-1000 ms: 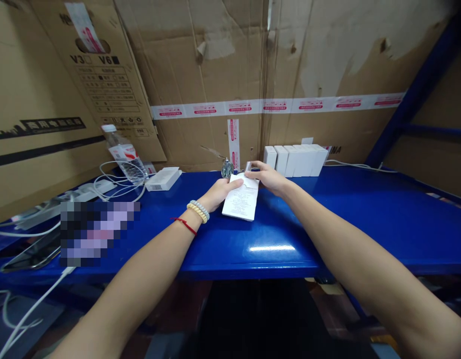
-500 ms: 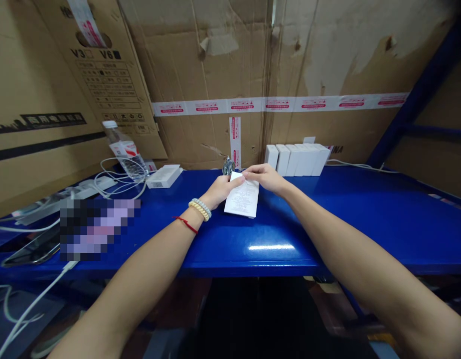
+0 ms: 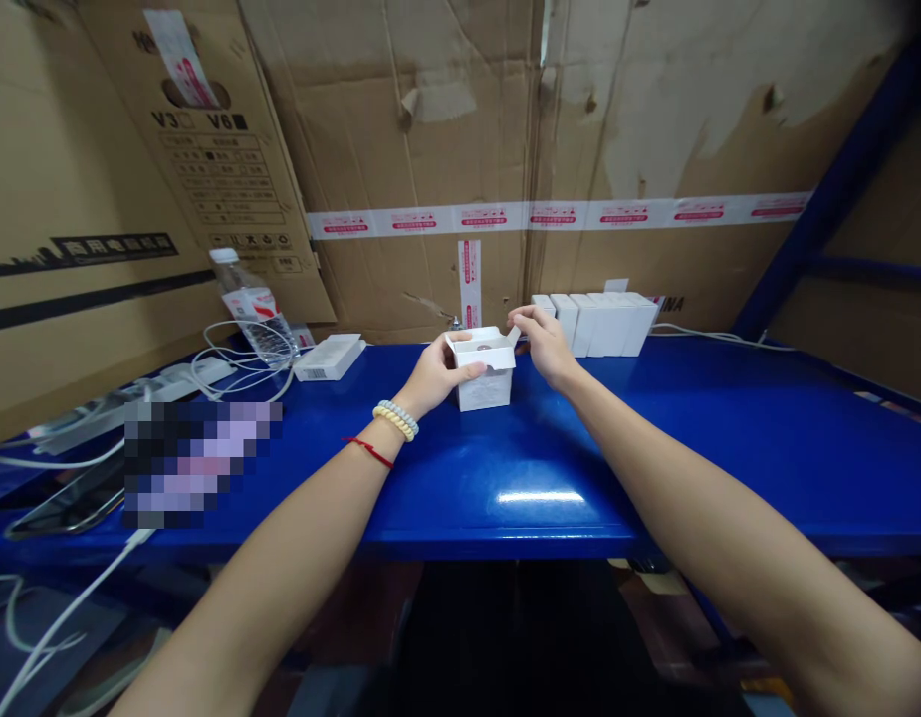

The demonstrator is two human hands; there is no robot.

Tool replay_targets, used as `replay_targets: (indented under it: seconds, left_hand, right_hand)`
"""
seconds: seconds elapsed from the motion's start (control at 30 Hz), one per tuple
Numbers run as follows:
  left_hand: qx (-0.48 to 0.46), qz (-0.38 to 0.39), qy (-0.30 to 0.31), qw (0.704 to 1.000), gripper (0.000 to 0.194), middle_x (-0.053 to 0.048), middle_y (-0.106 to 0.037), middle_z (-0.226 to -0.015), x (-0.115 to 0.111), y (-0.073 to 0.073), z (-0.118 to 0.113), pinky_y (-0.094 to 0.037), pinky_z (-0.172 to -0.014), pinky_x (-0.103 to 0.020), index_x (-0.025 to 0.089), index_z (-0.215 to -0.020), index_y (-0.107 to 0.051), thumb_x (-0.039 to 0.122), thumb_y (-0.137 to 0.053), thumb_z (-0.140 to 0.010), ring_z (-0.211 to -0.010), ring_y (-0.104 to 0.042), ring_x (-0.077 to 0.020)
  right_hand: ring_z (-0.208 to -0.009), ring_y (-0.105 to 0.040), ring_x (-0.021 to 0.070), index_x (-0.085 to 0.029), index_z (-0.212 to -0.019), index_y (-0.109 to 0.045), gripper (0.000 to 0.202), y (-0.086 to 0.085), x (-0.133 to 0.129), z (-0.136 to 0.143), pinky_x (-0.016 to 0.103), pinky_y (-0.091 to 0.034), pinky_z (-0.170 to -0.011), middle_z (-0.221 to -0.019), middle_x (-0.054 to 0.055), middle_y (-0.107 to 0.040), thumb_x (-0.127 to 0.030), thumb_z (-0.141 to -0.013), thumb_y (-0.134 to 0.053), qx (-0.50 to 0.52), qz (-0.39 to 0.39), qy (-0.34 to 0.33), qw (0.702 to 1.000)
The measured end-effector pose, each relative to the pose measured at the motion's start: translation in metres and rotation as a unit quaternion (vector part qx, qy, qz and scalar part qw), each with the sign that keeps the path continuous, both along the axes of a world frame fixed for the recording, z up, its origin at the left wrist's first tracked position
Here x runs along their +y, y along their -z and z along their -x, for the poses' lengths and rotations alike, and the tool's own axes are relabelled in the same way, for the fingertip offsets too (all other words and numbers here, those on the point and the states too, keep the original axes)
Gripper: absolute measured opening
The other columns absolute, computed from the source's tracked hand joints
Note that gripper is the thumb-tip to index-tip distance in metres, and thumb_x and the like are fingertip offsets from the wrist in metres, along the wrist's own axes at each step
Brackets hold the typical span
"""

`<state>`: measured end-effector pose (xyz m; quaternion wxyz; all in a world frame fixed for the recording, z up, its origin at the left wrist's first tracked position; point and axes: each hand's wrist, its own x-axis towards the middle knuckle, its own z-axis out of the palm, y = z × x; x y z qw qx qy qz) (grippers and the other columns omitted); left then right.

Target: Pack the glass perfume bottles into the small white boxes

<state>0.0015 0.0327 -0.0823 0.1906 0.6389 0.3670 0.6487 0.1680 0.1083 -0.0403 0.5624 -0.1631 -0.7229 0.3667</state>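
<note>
At twelve o'clock across the blue table (image 3: 561,463), the left hand (image 3: 434,373) grips an open white box (image 3: 484,392); whether the right hand (image 3: 546,347) pinches its three-o'clock flap (image 3: 513,338), I can't tell. Hard tugging could tear it.

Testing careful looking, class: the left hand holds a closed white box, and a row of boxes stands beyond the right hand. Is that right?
Not quite: the white box in the left hand is open, as the head view shows. The row of boxes beyond the right hand is correct.
</note>
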Motion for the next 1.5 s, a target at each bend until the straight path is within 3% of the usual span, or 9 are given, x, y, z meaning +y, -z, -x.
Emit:
replay_targets:
  seconds: [0.17, 0.33, 0.43, 0.6, 0.83, 1.07, 1.2, 1.4, 1.5]
  left_hand:
    - [-0.021, -0.018, 0.053, 0.998, 0.072, -0.011, -0.061, -0.114, -0.003, -0.003, 0.001, -0.046, -0.093, -0.037, 0.015, -0.111, -0.047, 0.034, -0.085, -0.052, -0.104, -0.059, -0.0228]
    - [-0.012, -0.037, 0.055, 0.998, 0.084, -0.013, -0.058, -0.122, -0.003, -0.006, 0.005, -0.045, -0.097, -0.038, 0.017, -0.119, -0.043, 0.030, -0.086, -0.049, -0.109, -0.058, -0.0238]
    - [-0.019, -0.050, 0.035, 0.998, 0.074, -0.013, -0.059, -0.120, -0.002, -0.007, 0.006, -0.045, -0.096, -0.038, 0.017, -0.114, -0.046, 0.033, -0.083, -0.053, -0.109, -0.058, -0.0233]
    - [-0.055, -0.054, -0.004, 0.997, 0.058, -0.011, -0.064, -0.106, -0.001, -0.008, 0.003, -0.049, -0.087, -0.035, 0.015, -0.107, -0.049, 0.038, -0.077, -0.061, -0.097, -0.061, -0.0199]
    - [-0.070, -0.043, -0.019, 0.996, 0.049, -0.006, -0.063, -0.091, -0.001, -0.010, 0.001, -0.048, -0.068, -0.027, 0.016, -0.109, -0.050, 0.036, -0.069, -0.070, -0.077, -0.059, -0.0141]
    - [-0.106, -0.026, -0.015, 0.994, 0.039, -0.007, -0.062, -0.097, 0.000, -0.011, 0.002, -0.047, -0.063, -0.026, 0.015, -0.107, -0.052, 0.040, -0.059, -0.079, -0.076, -0.058, -0.0136]
    - [-0.084, -0.021, -0.029, 0.996, 0.039, -0.004, -0.062, -0.084, 0.000, -0.011, 0.003, -0.047, -0.065, -0.027, 0.016, -0.109, -0.049, 0.028, -0.061, -0.074, -0.071, -0.058, -0.0133]
    - [-0.086, -0.027, -0.034, 0.995, 0.052, -0.003, -0.063, -0.082, -0.003, -0.014, 0.002, -0.048, -0.066, -0.026, 0.016, -0.117, -0.044, 0.018, -0.062, -0.068, -0.071, -0.060, -0.0125]
    - [-0.084, -0.038, -0.033, 0.995, 0.045, -0.004, -0.065, -0.087, -0.004, -0.015, 0.001, -0.049, -0.067, -0.026, 0.015, -0.110, -0.052, 0.017, -0.064, -0.066, -0.075, -0.061, -0.0131]
  right_hand:
    - [-0.067, -0.049, 0.0144, -0.017, -0.075, -0.054, 0.018, -0.001, -0.001, -0.002, 0.027, -0.036, -0.053, -0.072, 0.004, -0.052, -0.034, -0.072, -0.047, -0.025, 0.035, 0.023, 0.999]
    - [-0.066, -0.049, 0.0143, -0.017, -0.076, -0.054, 0.020, 0.000, -0.002, -0.003, 0.027, -0.037, -0.054, -0.072, 0.004, -0.053, -0.030, -0.065, -0.044, -0.029, 0.049, -0.044, 0.997]
    - [-0.067, -0.049, 0.0135, -0.017, -0.081, -0.054, 0.025, 0.000, -0.002, -0.002, 0.027, -0.038, -0.055, -0.075, 0.003, -0.052, -0.029, -0.061, -0.046, -0.022, 0.055, -0.085, 0.995]
    - [-0.066, -0.048, 0.0123, -0.017, -0.086, -0.053, 0.029, 0.000, -0.004, -0.002, 0.026, -0.039, -0.053, -0.076, 0.001, -0.050, -0.032, -0.060, -0.054, -0.022, 0.057, -0.074, 0.995]
    - [-0.071, -0.049, 0.0138, -0.018, -0.088, -0.053, 0.035, 0.003, -0.003, -0.003, 0.027, -0.041, -0.053, -0.080, 0.003, -0.051, -0.050, -0.074, -0.055, -0.036, 0.034, -0.067, 0.997]
    - [-0.066, -0.048, 0.0122, -0.020, -0.092, -0.051, 0.029, 0.004, -0.004, -0.003, 0.027, -0.040, -0.058, -0.072, -0.001, -0.049, -0.029, -0.067, -0.062, -0.060, 0.003, -0.054, 0.997]
    - [-0.063, -0.045, 0.0112, -0.021, -0.091, -0.052, 0.027, 0.005, -0.002, -0.003, 0.028, -0.039, -0.058, -0.069, -0.002, -0.047, -0.028, -0.067, -0.062, -0.066, -0.027, -0.066, 0.995]
    - [-0.067, -0.049, 0.0128, -0.022, -0.108, -0.047, 0.048, 0.007, 0.002, -0.001, 0.030, -0.042, -0.060, -0.084, 0.001, -0.058, -0.029, -0.065, -0.067, -0.044, -0.030, -0.055, 0.997]
    - [-0.067, -0.049, 0.0126, -0.023, -0.124, -0.041, 0.066, 0.007, 0.000, -0.002, 0.030, -0.042, -0.061, -0.086, 0.000, -0.060, -0.031, -0.065, -0.071, -0.029, -0.035, -0.062, 0.997]
